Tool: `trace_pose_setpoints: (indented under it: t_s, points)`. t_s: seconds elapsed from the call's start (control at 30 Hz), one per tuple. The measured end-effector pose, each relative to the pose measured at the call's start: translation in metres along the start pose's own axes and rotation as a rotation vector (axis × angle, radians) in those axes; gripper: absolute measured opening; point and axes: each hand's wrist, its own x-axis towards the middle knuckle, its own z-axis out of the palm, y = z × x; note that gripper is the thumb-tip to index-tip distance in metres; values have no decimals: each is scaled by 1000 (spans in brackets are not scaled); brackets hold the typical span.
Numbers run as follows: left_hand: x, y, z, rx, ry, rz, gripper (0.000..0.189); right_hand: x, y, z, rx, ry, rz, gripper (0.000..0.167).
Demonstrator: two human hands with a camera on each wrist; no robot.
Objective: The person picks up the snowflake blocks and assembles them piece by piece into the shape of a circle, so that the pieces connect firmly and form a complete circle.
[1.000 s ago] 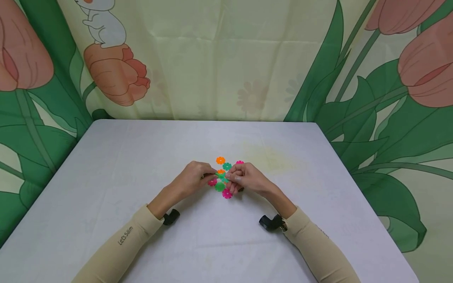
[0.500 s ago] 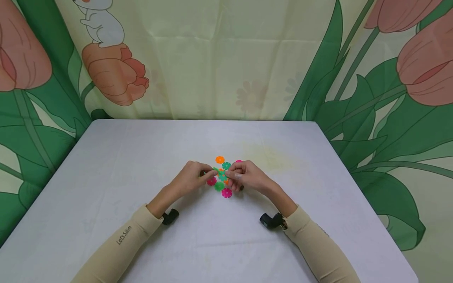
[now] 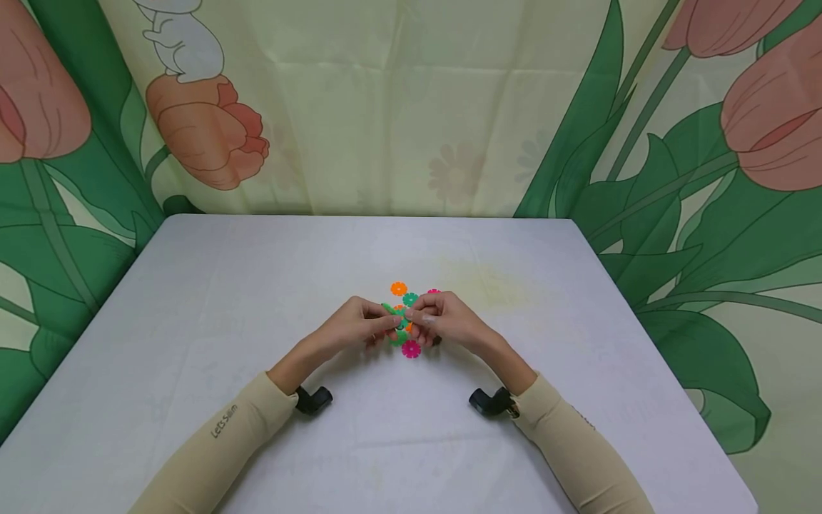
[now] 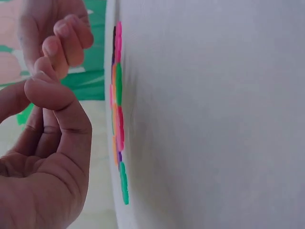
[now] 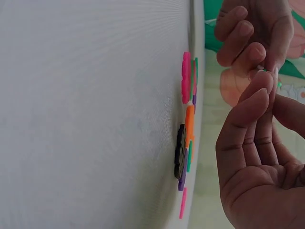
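My left hand (image 3: 353, 325) and right hand (image 3: 452, 318) meet fingertip to fingertip just above a small group of notched plastic discs. Between them they pinch green interlocking discs (image 3: 388, 308); the fingers hide most of these, so I cannot tell how they are joined. In the left wrist view a green edge (image 4: 23, 116) shows behind the left thumb and index finger. On the table below are an orange disc (image 3: 399, 288), a teal disc (image 3: 410, 299) and a pink disc (image 3: 411, 348). The right wrist view shows a black disc (image 5: 179, 151) under my right hand.
A white cloth covers the table (image 3: 193, 307), whose far edge meets a printed curtain (image 3: 398, 143) with tulips and a rabbit. More discs, pink, purple and green, lie flat and partly overlapping beneath the hands. Each wrist wears a small black camera (image 3: 315, 401).
My left fingers have shifted slightly right and down along the green discs, so the pink disc beside them is now covered. My right hand has barely moved.
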Motion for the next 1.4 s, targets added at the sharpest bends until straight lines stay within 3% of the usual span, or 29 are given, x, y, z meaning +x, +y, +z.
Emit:
trace_pose_setpoints:
  t_s: [0.13,0.4,0.6,0.97,1.4]
  points:
    - [1,0,1,-31,8,-47,25,0,0,-4,-41,58,15,26]
    - [0,-1,0,-25,20,-57,29,0,2,-19,-231,272,70,25]
    - [-1,1,0,-42,11,-58,28,1,8,-26,-363,347,119,22]
    - [0,-1,-1,-25,9,-52,27,2,12,-29,-517,231,141,31]
    - [-1,-2,0,-42,7,-62,24,1,14,-24,-576,262,127,23]
